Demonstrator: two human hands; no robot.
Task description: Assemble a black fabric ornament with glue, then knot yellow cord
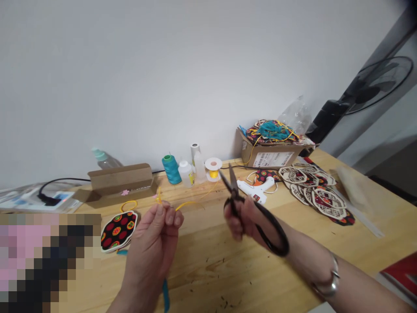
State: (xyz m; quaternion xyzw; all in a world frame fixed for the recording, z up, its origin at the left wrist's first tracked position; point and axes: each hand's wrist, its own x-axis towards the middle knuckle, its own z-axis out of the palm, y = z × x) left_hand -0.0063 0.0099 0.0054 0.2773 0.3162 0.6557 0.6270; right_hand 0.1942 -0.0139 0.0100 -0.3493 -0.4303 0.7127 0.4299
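My left hand (153,234) pinches a thin yellow cord (187,204) between its fingertips, and a teal strip (166,295) hangs below that hand. My right hand (243,219) grips black-handled scissors (241,204) with the blades pointing up and slightly apart. The cord runs to the right, towards the scissors, and its end is hard to follow. Nearest my left hand lies a stack of black, red and white patterned medallions (119,230). A white hot glue gun (256,189) rests beyond the scissors.
The wooden table (208,265) holds a teal thread cone (171,169), a yellow cord spool (213,169), white bottles (186,173), a cardboard box of scraps (270,154) and more medallions (312,191). A flat carton (120,184) stands at the wall. A fan (374,87) stands at right.
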